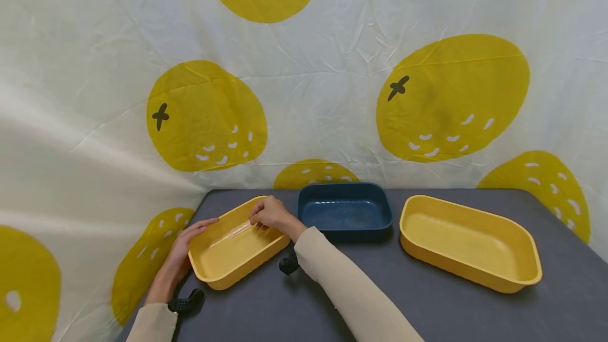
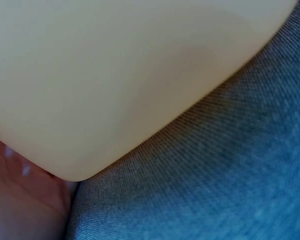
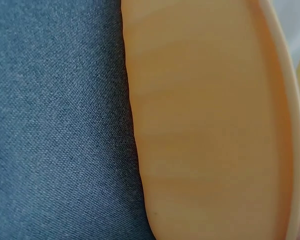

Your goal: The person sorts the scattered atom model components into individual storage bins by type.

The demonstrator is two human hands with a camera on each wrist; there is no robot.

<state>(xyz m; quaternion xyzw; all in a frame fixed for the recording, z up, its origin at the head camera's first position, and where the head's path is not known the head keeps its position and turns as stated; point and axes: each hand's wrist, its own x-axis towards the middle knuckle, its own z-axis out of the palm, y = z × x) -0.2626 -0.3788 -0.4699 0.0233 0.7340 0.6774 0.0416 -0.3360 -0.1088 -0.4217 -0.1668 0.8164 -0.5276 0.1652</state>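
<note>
The left yellow plastic container (image 1: 223, 278) stands at an angle on the table, with both hands at it. My left hand (image 1: 182, 244) rests along its left side, fingers laid over the rim; in the left wrist view part of the palm (image 2: 25, 200) shows beside the container's pale wall (image 2: 140, 80). My right hand (image 1: 273, 212) reaches over the near side into the container, fingers bent down. Its fingertips pinch the end of a thin, clear strip (image 1: 239, 229) lying low over the container floor. The right wrist view shows only the container's outer wall (image 3: 205, 115), not the fingertips.
A dark blue container (image 1: 344, 234) stands just right of the right hand, at the table's back. Farther right is another yellow container (image 1: 456, 263). The grey cloth-covered table (image 1: 256, 310) meets a lemon-print curtain (image 1: 323, 120) behind and at the left.
</note>
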